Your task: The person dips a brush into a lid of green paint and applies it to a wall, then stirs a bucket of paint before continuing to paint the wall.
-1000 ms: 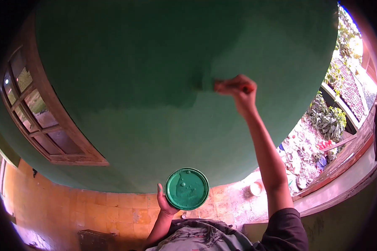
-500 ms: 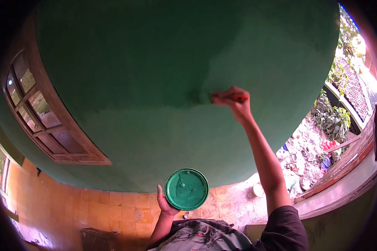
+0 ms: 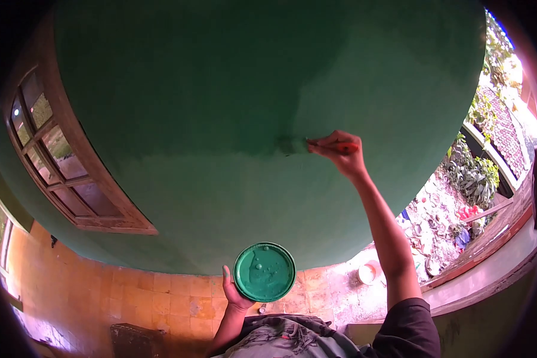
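Observation:
My right hand (image 3: 343,153) is closed on a paintbrush (image 3: 346,147) with a red handle, its bristles against the green wall (image 3: 232,197). Darker green paint (image 3: 221,89) covers the wall above and left of the brush, with a paler green around and below it. My left hand (image 3: 235,293) holds up a round green paint container (image 3: 264,272) from its left side and underneath, thumb sticking up by the rim. Green paint with a few bubbles or lumps shows inside it. The left fingers are mostly hidden beneath the container.
A wooden-framed window (image 3: 59,155) is set in the wall at left. Orange tiles (image 3: 179,298) cover the floor below, where a white bucket (image 3: 369,272) stands at right. A dark block-shaped object (image 3: 136,340) sits at lower left. Outside at right are plants (image 3: 474,170) and scattered rubble.
My right hand and the brush have shifted slightly right and down along the wall. The paint container in my left hand is almost where it was.

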### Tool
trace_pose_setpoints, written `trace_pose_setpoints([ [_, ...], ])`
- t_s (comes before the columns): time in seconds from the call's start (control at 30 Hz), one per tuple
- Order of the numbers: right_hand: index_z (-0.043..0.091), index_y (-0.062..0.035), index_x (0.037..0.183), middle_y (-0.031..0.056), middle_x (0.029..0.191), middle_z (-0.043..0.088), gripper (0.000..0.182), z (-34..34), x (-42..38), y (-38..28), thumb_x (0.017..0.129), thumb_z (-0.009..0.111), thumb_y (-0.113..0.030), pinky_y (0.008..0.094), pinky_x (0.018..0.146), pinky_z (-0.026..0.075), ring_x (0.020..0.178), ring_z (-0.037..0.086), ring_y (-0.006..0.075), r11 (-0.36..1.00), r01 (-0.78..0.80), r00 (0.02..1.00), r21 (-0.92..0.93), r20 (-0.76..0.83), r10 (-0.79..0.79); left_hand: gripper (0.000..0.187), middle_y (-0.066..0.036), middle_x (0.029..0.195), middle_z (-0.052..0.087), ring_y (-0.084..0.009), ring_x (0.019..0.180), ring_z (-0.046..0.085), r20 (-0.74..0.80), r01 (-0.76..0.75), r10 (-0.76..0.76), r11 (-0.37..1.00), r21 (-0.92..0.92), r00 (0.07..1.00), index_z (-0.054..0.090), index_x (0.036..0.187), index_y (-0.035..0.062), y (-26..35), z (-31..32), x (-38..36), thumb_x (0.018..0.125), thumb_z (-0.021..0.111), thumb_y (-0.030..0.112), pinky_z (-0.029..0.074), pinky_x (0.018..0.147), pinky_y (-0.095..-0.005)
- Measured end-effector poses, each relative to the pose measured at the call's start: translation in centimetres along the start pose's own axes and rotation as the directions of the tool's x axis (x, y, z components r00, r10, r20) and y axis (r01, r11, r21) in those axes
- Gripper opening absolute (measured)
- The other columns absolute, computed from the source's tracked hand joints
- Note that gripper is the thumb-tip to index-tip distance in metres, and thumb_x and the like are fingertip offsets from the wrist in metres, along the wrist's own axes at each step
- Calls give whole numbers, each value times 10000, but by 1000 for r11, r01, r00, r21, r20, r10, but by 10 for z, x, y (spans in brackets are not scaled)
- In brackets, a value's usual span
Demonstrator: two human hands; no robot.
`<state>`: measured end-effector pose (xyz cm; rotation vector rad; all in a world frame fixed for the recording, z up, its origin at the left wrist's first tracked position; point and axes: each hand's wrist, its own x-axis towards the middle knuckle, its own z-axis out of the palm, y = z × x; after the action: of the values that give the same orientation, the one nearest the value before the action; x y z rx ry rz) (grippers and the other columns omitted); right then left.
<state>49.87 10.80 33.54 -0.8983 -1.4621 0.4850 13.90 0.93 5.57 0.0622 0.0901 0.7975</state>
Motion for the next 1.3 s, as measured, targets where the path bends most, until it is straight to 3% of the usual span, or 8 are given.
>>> trace_pose_setpoints([
  [0.17, 681, 30, 843, 177, 1065, 757, 77, -8, 45, -67, 854, 754, 53, 341, 849, 626, 962, 750, 227, 900, 373, 927, -226, 46, -372, 915, -189, 1593, 381, -430, 1439, 383, 69, 18, -15, 999, -47, 997, 372, 1566, 105, -2, 7, 0, 935, 396, 767, 302, 1159, -655],
  [0.23, 684, -48, 812, 134, 1020, 755, 142, -1, 51, -84, 818, 727, 87, 297, 826, 617, 933, 755, 251, 498, 629, 681, -597, 115, -723, 917, -191, 1596, 376, -434, 1440, 379, 52, 21, -18, 998, -66, 999, 368, 1568, 106, -2, 2, -1, 934, 395, 769, 300, 1160, -657],
  [0.4, 510, -87, 771, 83, 932, 689, 245, 23, -3, -21, 698, 703, 45, 355, 670, 632, 934, 734, 280, 96, 727, 561, -680, 508, -654, 918, -200, 1600, 363, -443, 1448, 366, 44, 44, -40, 995, -93, 998, 351, 1574, 103, 1, -1, 1, 939, 392, 765, 292, 1163, -665],
  [0.6, 622, -59, 873, 103, 973, 712, 186, 24, -23, -7, 745, 645, 73, 382, 601, 582, 787, 681, 308, 645, 580, 798, -498, 506, -327, 906, -209, 1602, 354, -446, 1449, 366, 31, 50, -51, 999, 20, 998, 336, 1576, 87, 6, 4, 3, 956, 385, 745, 297, 1159, -672],
  [0.77, 617, -32, 812, 158, 1067, 741, 168, 9, 33, -71, 771, 691, 113, 376, 731, 623, 909, 737, 298, 391, 670, 729, -632, 458, -509, 947, -218, 1635, 283, -462, 1481, 301, 41, 95, -96, 995, 14, 995, 285, 1599, 93, 11, 2, 6, 944, 361, 772, 247, 1180, -678],
  [0.83, 594, -84, 829, 105, 1066, 718, 212, 18, 43, -76, 723, 695, 69, 364, 651, 611, 874, 714, 276, 74, 694, 479, -717, 382, -791, 945, -216, 1635, 283, -461, 1481, 302, 59, 120, -118, 993, -24, 991, 285, 1599, 95, 12, 3, 6, 944, 361, 772, 247, 1179, -679],
  [1.1, 603, -89, 864, 58, 1065, 690, 233, 63, -20, -12, 672, 645, 35, 401, 615, 588, 890, 691, 275, 429, 700, 698, -571, 674, -242, 929, -209, 1636, 285, -453, 1482, 306, 133, 197, -175, 964, -179, 976, 289, 1599, 105, 15, 0, 7, 949, 354, 766, 249, 1178, -679],
  [1.3, 617, -78, 861, 62, 948, 701, 177, 63, 31, -47, 737, 624, 47, 393, 582, 556, 788, 670, 283, 447, 676, 734, -586, 483, -477, 933, -210, 1639, 279, -454, 1483, 302, 143, 198, -181, 974, -113, 973, 286, 1600, 107, 17, 3, 8, 949, 336, 773, 255, 1173, -682],
])
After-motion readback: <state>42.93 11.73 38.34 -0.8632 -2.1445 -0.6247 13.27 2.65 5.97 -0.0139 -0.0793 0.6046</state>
